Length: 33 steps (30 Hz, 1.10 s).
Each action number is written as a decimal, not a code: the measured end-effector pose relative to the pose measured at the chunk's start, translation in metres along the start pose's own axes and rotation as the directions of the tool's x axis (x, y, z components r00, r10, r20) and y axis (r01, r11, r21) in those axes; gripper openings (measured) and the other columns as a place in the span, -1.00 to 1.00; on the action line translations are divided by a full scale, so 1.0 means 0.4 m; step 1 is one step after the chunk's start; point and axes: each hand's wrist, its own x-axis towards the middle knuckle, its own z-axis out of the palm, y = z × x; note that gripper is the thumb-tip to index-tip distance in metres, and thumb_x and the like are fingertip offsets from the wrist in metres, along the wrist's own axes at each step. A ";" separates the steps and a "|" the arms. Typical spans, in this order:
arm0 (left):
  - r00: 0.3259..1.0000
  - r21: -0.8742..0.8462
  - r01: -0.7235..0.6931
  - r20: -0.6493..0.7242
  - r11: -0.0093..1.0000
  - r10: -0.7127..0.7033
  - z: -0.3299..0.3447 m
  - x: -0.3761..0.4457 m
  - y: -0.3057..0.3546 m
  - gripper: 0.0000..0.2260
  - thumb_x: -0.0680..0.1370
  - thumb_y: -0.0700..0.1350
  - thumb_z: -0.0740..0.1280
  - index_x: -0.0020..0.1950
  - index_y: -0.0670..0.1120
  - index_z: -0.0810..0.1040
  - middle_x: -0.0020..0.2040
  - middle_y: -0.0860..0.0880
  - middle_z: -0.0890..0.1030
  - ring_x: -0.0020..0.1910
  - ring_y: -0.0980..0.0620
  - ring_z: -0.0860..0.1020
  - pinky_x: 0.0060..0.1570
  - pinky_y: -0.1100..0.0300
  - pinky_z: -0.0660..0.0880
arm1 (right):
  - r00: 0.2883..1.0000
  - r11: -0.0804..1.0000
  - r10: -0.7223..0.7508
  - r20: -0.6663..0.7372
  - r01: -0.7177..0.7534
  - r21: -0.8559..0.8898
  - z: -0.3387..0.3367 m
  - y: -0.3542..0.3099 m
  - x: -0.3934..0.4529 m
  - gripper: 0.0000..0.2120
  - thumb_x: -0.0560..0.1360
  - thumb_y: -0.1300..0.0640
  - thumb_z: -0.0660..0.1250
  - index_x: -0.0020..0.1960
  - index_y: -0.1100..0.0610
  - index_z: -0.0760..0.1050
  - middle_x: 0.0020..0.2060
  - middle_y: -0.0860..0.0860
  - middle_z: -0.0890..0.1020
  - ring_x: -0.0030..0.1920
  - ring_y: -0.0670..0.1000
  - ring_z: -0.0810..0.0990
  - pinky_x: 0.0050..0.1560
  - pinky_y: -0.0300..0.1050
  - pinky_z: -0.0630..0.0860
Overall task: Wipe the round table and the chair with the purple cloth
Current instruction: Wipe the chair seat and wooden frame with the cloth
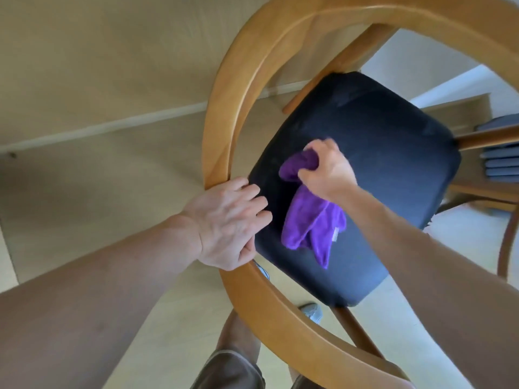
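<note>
**Tech 1:** Currently, where is the purple cloth (310, 220)?

**Tech 2:** It lies bunched on the dark seat pad (379, 141) of the chair (222, 130), near the middle of the pad. The upper end is gathered inside the right hand (327, 169). The lower end trails loose across the pad toward the near edge, with a small pale tag showing at one fold.

**Tech 1:** State of the right hand?

**Tech 2:** Fingers and thumb are curled round the cloth, knuckles up, hand directly above the pad. Whether the bunched end presses the pad cannot be told; motion blur softens the fingertips.

**Tech 1:** State of the left hand (227, 223)?

**Tech 2:** It grips the curved wooden rail of the chair frame at the left side of the seat. Thumb is wrapped under the near side of the rail; the fingers reach over the rail and their tips rest at the edge of the pad. It holds no cloth.

**Tech 1:** Chair orientation?

**Tech 2:** Seen from above. The wooden rail arcs round the left and far sides of the pad. A wooden leg (356, 335) runs down below the near corner.

**Tech 1:** Surroundings?

**Tech 2:** Pale floor (84, 192), a white skirting board (112, 124) at the wall, grey shoes (313, 311) below the rail, and a second chair (488, 175) at the right edge. The round table does not appear in this view.
</note>
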 end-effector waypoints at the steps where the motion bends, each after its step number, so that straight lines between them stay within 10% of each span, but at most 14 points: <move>1: 1.000 0.006 0.004 -0.002 1.000 -0.004 0.001 -0.001 -0.001 -0.87 0.44 0.00 0.16 -0.21 -0.05 0.35 -0.28 -0.06 0.38 -0.23 -0.11 0.35 0.03 -0.09 0.42 | 0.993 0.999 0.033 -0.114 -0.030 0.028 -0.032 -0.005 0.065 -0.62 0.38 0.04 0.37 0.20 0.00 0.50 0.16 0.01 0.44 -0.05 0.05 0.47 -0.06 -0.13 0.40; 6: 1.000 0.012 0.018 -0.003 1.000 -0.018 0.004 -0.003 -0.001 -0.86 0.43 -0.01 0.16 -0.23 -0.07 0.36 -0.29 -0.06 0.38 -0.24 -0.11 0.35 0.01 -0.08 0.41 | 0.996 0.985 0.085 -0.018 -0.087 -0.151 -0.013 -0.091 0.206 -0.55 0.47 0.11 0.34 0.35 0.12 0.45 0.32 0.13 0.31 0.12 0.25 0.53 0.07 -0.02 0.48; 10: 1.000 0.004 0.017 -0.019 1.000 -0.017 -0.008 0.000 0.001 -0.84 0.41 0.00 0.16 -0.19 -0.07 0.45 -0.24 -0.09 0.47 -0.20 -0.12 0.41 0.04 -0.08 0.41 | 0.962 0.886 -0.187 0.202 0.253 -0.387 0.177 -0.124 -0.029 -0.64 0.47 0.07 0.37 0.24 0.06 0.43 0.28 0.06 0.28 0.01 0.18 0.49 -0.09 0.07 0.54; 15: 1.000 -0.009 0.000 -0.025 1.000 0.000 -0.011 -0.004 0.004 -0.82 0.41 0.02 0.19 -0.16 -0.06 0.50 -0.22 -0.08 0.51 -0.19 -0.11 0.45 0.05 -0.06 0.40 | 0.829 0.932 -0.187 0.528 0.320 -0.172 0.173 -0.079 -0.123 -0.88 0.47 0.00 0.29 0.00 -0.04 0.50 -0.01 -0.06 0.55 -0.01 0.04 0.57 0.02 0.03 0.59; 18: 0.999 -0.053 0.013 -0.047 0.999 -0.015 -0.004 -0.006 0.002 -0.86 0.40 0.00 0.19 -0.17 -0.05 0.46 -0.25 -0.06 0.46 -0.22 -0.08 0.41 0.03 -0.06 0.42 | 0.996 0.999 -0.038 0.075 0.038 0.007 0.038 0.008 -0.045 -0.73 0.37 0.04 0.38 0.06 -0.09 0.60 0.03 -0.07 0.52 -0.03 -0.01 0.52 -0.01 -0.12 0.48; 22: 0.999 -0.065 0.022 -0.048 0.998 -0.025 -0.003 -0.004 0.003 -0.88 0.41 -0.01 0.19 -0.19 -0.05 0.41 -0.27 -0.05 0.42 -0.24 -0.08 0.38 -0.02 -0.05 0.43 | 0.908 0.958 0.279 -0.312 -0.241 0.155 -0.053 0.060 0.059 -0.51 0.42 0.09 0.33 0.36 0.02 0.48 0.30 0.05 0.40 0.05 0.13 0.52 0.02 -0.07 0.44; 29: 0.999 -0.043 0.030 -0.039 0.999 -0.031 -0.005 -0.006 0.006 -0.82 0.42 -0.01 0.19 -0.14 -0.07 0.50 -0.23 -0.05 0.46 -0.20 -0.11 0.43 0.03 -0.05 0.45 | 0.999 0.960 0.012 0.052 0.002 -0.279 0.179 -0.001 -0.145 -0.57 0.48 0.06 0.33 0.34 -0.04 0.47 0.18 -0.03 0.39 0.07 0.15 0.46 -0.16 -0.08 0.36; 33: 0.999 -0.045 0.030 -0.022 0.999 -0.031 -0.010 -0.005 0.008 -0.83 0.41 0.00 0.19 -0.16 -0.06 0.48 -0.25 -0.04 0.46 -0.21 -0.09 0.43 -0.01 -0.05 0.47 | 0.921 0.955 -0.005 0.389 0.120 -0.270 0.148 0.035 -0.227 -0.67 0.42 0.04 0.27 0.16 -0.14 0.58 0.00 -0.15 0.47 0.07 0.10 0.57 -0.11 -0.10 0.41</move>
